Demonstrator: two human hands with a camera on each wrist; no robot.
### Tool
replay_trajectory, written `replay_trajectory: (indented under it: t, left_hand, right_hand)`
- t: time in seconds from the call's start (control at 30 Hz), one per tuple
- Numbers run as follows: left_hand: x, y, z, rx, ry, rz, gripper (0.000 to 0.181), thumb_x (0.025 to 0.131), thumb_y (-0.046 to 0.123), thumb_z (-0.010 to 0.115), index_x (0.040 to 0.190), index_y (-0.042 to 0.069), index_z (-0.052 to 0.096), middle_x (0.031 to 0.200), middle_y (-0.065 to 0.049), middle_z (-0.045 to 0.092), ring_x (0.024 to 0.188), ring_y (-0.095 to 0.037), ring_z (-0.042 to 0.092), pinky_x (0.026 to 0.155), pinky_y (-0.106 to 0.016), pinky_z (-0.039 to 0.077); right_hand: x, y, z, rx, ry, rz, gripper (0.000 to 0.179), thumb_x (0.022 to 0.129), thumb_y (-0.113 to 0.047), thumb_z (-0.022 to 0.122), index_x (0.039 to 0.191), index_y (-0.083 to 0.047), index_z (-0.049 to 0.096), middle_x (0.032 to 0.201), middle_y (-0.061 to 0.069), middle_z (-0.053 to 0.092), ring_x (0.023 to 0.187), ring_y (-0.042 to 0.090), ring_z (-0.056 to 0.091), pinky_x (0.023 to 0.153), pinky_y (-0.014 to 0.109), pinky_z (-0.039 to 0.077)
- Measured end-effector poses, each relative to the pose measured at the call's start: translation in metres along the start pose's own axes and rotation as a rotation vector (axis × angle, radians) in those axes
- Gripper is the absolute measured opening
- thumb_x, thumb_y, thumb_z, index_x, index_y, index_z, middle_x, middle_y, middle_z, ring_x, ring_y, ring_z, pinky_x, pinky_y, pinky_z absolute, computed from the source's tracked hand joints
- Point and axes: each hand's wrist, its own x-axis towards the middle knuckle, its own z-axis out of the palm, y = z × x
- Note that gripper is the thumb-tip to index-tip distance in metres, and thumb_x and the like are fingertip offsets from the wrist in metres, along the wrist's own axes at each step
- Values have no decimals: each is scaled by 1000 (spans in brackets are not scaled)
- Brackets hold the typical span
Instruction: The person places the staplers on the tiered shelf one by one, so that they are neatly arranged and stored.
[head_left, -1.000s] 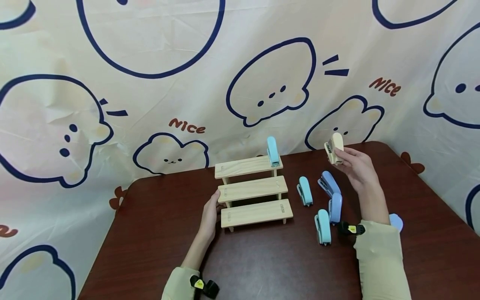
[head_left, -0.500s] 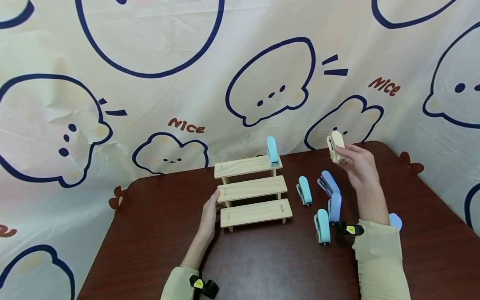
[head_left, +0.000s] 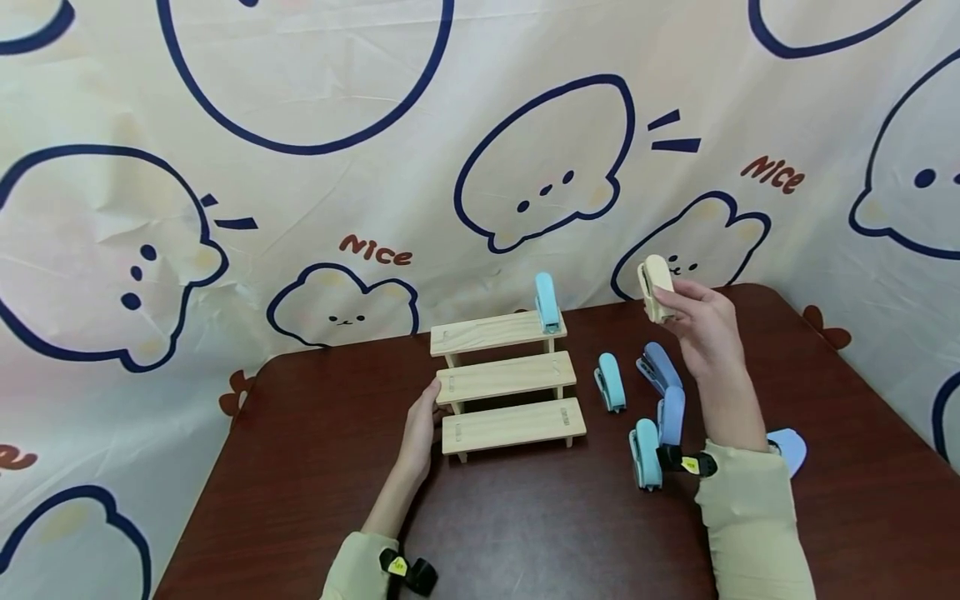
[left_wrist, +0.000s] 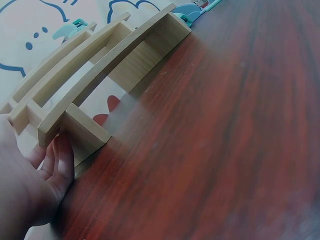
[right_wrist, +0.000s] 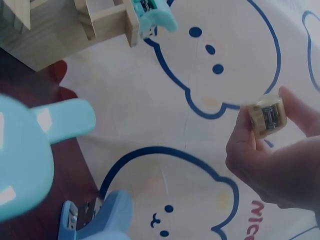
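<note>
My right hand (head_left: pixel 705 329) pinches a cream stapler (head_left: pixel 656 279) between thumb and fingers, raised above the far right part of the table. In the right wrist view the stapler's end (right_wrist: pixel 270 119) faces the camera. My left hand (head_left: pixel 416 429) grips the left end of a three-tier wooden stand (head_left: pixel 504 379). The left wrist view shows fingers (left_wrist: pixel 62 157) curled in beneath a step, by the stand's side panel. A light blue stapler (head_left: pixel 546 304) stands on the right end of the top step. The lower two steps bear nothing.
Right of the stand lie two teal staplers (head_left: pixel 611 385) and two blue staplers (head_left: pixel 658 367) that touch each other. Another blue object (head_left: pixel 789 450) is partly hidden by the right forearm. Behind the dark wooden table (head_left: pixel 540 533) hangs a printed cloth (head_left: pixel 525 100).
My right hand has shifted slightly left and up with the cream stapler, after a small drift right. The left hand and the stand stay in place.
</note>
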Motion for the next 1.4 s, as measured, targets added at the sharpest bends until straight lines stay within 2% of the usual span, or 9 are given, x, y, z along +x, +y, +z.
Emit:
replay_trajectory:
  t: [0.23,0.37,0.47,0.63,0.77,0.97,1.17,1.3,1.4]
  left_hand:
    - [-1,0,-1,-1,-9,-2,69,107,60,39,153,10,50,143,-15,57,123,-30,59,90,-37,49]
    - [0,0,0,-6,-7,0,69,107,60,40,152,9,51,142,-14,58,123,-29,59,90,-37,49]
    - [0,0,1,-15,-8,1,67,107,60,40,149,9,54,135,-13,61,117,-26,61,88,-36,50]
    - [0,1,3,-37,-6,4,63,107,58,43,138,6,61,115,-8,66,101,-19,64,82,-35,51]
    - [0,3,3,-48,7,3,62,108,57,43,134,5,64,110,-6,66,98,-17,64,80,-34,52]
    - [1,3,2,-40,4,4,63,108,57,43,140,5,60,118,-9,65,103,-21,63,81,-34,51]
    - [0,0,0,-24,24,-11,64,107,57,44,144,7,59,124,-11,64,104,-21,63,81,-34,51]
    - [-1,-1,-1,-18,13,-10,64,108,58,42,140,6,60,122,-11,63,105,-22,62,83,-35,51]
    - [0,0,1,-12,1,5,65,108,57,41,145,7,57,129,-12,62,112,-24,61,85,-36,50]
  right_hand:
    - [-6,1,15,-52,-47,-30,19,94,-14,78,113,-13,78,130,2,47,105,16,60,78,23,57]
    - [-9,3,21,-75,-93,-82,48,98,-17,74,139,3,60,133,9,49,98,14,69,80,26,58]
    - [-11,4,27,-105,-143,-125,59,103,-18,67,148,12,44,140,19,46,95,15,74,82,28,58]
    - [-18,4,38,-195,-123,-162,56,107,-21,59,146,15,42,150,29,39,99,12,72,84,23,56]
    - [-23,4,47,-356,-90,-177,53,109,-23,56,145,14,45,153,29,39,105,10,66,85,19,55]
    - [-27,8,59,-559,-109,-156,54,110,-26,53,147,12,44,150,25,50,128,30,58,98,28,51]
    - [-32,18,78,-510,-121,-160,48,109,-20,55,145,11,47,142,25,58,121,27,63,100,36,51]
    - [-32,26,95,-475,-125,-166,44,107,-17,59,141,11,51,134,27,63,114,23,68,95,33,54]
    - [-30,33,108,-490,-134,-178,45,105,-16,64,139,10,54,128,27,66,110,24,69,90,32,56]
